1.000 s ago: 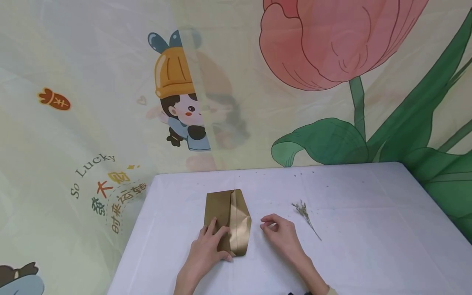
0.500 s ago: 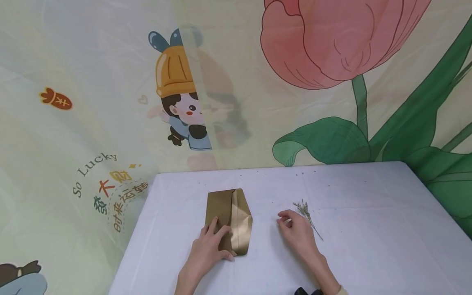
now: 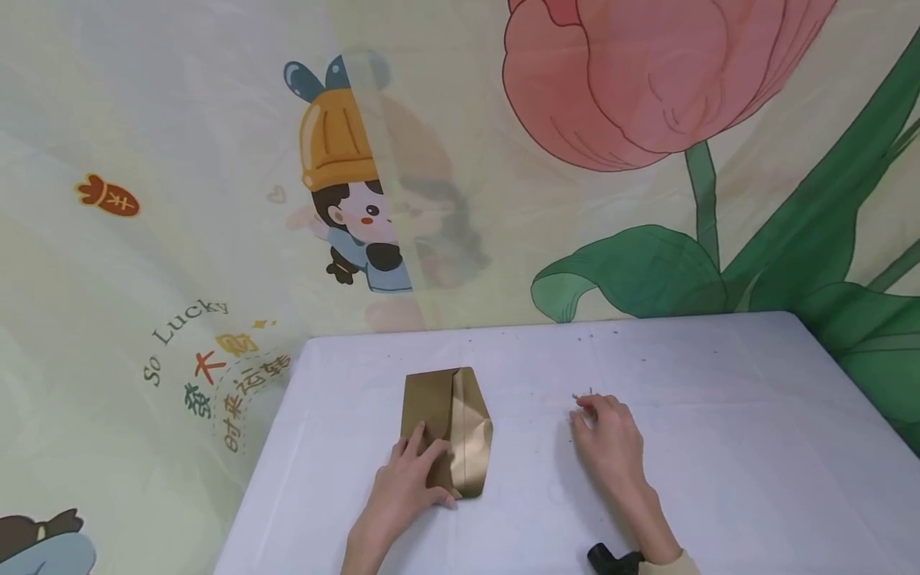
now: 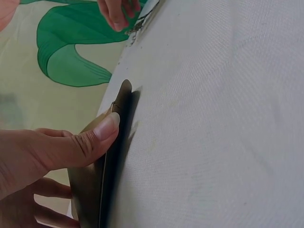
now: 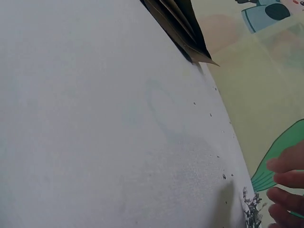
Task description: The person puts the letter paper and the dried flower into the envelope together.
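A gold envelope point(image 3: 470, 439) lies on the table with its flap side to the right. My left hand point(image 3: 402, 483) rests on its lower part, fingers spread; the left wrist view has the thumb point(image 4: 90, 145) lying over the envelope's edge point(image 4: 85, 194). Over a small dried flower sprig point(image 4: 137, 28) hovers my right hand point(image 3: 611, 443), its fingers loosely bent and nothing seen between them. That hand hides most of the sprig in the head view. In the right wrist view, the sprig's flowery top point(image 5: 251, 209) shows just beside the fingers point(image 5: 285, 178).
The white-covered table point(image 3: 755, 447) ends at a printed cloth backdrop point(image 3: 467, 160). Small dark crumbs point(image 5: 224, 176) are scattered near its far edge. A black device point(image 3: 611, 559) sits at my right wrist.
My right hand has moved rightward from beside the envelope to over the dried flower sprig. My left hand and the envelope have stayed in place.
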`<state>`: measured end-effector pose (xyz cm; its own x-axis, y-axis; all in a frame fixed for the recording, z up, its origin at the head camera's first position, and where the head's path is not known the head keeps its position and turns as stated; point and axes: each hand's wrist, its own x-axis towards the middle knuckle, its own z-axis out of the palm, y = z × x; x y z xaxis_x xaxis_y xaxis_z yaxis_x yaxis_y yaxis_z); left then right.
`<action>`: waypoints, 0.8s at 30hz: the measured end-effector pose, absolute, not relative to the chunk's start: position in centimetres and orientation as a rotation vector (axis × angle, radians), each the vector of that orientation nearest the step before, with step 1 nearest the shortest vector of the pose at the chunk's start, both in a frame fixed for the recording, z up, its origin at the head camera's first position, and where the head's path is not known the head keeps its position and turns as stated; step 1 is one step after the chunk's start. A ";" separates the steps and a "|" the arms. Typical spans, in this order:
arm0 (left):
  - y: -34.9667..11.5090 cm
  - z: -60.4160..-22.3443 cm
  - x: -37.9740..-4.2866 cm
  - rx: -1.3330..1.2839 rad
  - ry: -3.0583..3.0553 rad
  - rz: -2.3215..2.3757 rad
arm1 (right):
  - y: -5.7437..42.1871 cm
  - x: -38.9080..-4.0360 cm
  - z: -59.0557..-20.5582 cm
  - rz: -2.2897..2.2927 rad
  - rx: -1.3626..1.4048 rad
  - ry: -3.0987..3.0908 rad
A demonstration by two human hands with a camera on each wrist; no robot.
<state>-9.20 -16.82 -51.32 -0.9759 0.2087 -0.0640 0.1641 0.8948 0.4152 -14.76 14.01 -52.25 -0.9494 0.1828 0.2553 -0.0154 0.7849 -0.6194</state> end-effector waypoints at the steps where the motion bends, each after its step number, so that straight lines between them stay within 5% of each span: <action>1: -16.8 -51.3 -9.2 0.285 2.952 0.634 | 14.1 -14.8 -52.2 0.935 -0.143 -2.673; 24: -17.0 -51.6 -9.1 0.280 2.955 0.643 | 15.5 -15.1 -52.0 0.885 -0.296 -2.722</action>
<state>-9.14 -17.03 -51.58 -0.9775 0.2014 -0.0630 0.1570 0.8937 0.4203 -15.10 15.54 -51.97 -0.9445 0.2715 0.1847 0.1110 0.7934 -0.5985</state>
